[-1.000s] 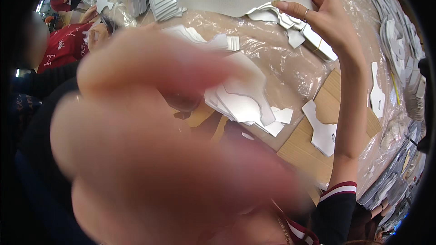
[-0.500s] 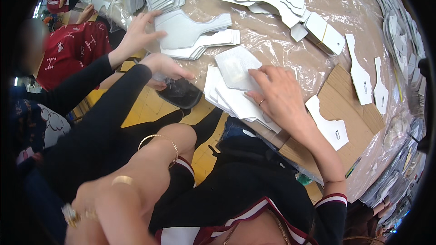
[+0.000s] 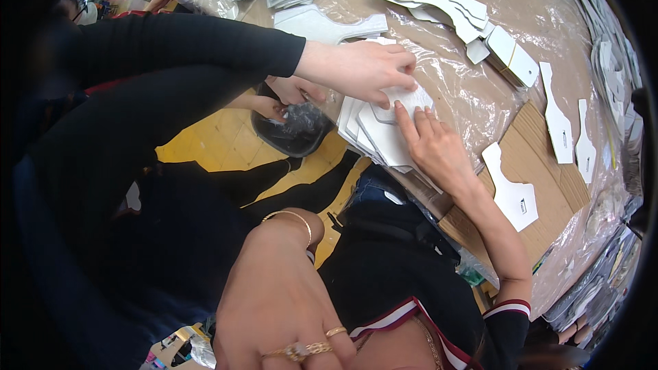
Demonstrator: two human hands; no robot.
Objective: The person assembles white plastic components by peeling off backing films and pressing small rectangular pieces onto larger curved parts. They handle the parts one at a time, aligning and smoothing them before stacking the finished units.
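My right hand (image 3: 442,151) lies with fingers apart on a small stack of flat white cut pieces (image 3: 373,130) at the table's edge. Beneath its fingertips is a pale top piece (image 3: 415,98). Another person's hand (image 3: 360,68), in a black sleeve, reaches across from the left, its fingers on the same top piece. My left hand (image 3: 281,301), with rings and a bracelet, is raised close at the lower edge, apart from the table. Its fingers bend down out of the picture, so whether they hold anything is hidden.
Bottle-shaped white pieces (image 3: 325,24) lie beyond the co-worker's arm. More white cutouts (image 3: 439,0) and a banded bundle (image 3: 514,58) lie farther right. Cardboard (image 3: 548,164) carries a single white cutout (image 3: 510,195). A black tub (image 3: 291,130) is by other hands at left.
The co-worker's hand has moved from the bottle-shaped pieces over to the stack under my right hand. My left hand has shifted right in the picture. The view has turned slightly.
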